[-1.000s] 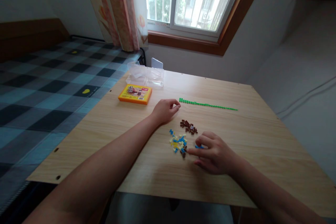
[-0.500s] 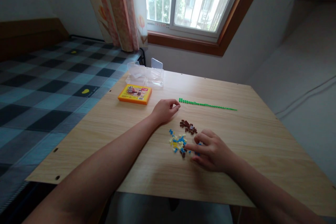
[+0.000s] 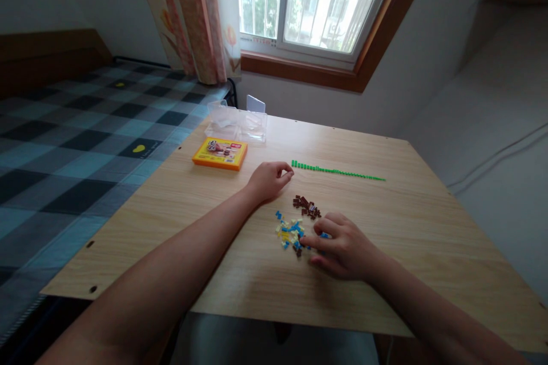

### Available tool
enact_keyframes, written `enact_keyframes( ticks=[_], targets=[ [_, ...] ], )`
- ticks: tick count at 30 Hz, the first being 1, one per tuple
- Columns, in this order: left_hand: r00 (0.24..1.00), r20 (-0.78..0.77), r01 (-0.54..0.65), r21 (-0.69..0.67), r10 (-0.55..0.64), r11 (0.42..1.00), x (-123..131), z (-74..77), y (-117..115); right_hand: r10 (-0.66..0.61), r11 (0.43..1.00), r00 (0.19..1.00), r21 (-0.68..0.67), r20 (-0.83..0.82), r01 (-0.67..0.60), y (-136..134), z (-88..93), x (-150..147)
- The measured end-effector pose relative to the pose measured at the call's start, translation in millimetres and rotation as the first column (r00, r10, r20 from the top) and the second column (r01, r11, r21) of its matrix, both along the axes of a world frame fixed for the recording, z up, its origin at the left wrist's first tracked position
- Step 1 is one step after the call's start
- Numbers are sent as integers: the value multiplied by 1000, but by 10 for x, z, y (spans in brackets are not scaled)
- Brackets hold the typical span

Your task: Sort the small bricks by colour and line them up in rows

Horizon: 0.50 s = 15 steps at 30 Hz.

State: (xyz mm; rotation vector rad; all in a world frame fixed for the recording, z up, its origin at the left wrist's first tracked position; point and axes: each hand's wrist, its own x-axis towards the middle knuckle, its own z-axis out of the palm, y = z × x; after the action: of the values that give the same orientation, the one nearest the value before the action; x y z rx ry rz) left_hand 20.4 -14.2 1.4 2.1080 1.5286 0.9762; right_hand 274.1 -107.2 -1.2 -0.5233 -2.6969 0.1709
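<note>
My left hand (image 3: 270,180) rests on the table with thumb and forefinger curled together, beside the near left end of a long row of small green bricks (image 3: 325,170). Whether anything sits in that pinch is too small to tell. Over the loose bricks, my right hand (image 3: 342,245) has its fingers apart and its forefinger stretched out, the tip at a brown brick by the mixed pile of blue and yellow bricks (image 3: 286,235). Some blue bricks lie partly hidden under this hand. Just beyond is a heap of brown bricks (image 3: 306,207).
A yellow and orange box (image 3: 220,153) lies at the left of the wooden table (image 3: 406,217). Behind it stand clear plastic containers (image 3: 237,122). A bed with a checked cover (image 3: 85,142) adjoins the table's left side, and a window (image 3: 319,5) is beyond.
My right hand has shifted very slightly left, its forefinger still among the bricks. My left hand has stayed in place.
</note>
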Motion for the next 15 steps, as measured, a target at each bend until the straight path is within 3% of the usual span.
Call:
enact_keyframes(
  ticks=[15],
  targets=[
    [1000,-6,4,10,-4,1000,-5,-14,5,-4,1000,1000,-2,6,4,4,-7,5]
  ],
)
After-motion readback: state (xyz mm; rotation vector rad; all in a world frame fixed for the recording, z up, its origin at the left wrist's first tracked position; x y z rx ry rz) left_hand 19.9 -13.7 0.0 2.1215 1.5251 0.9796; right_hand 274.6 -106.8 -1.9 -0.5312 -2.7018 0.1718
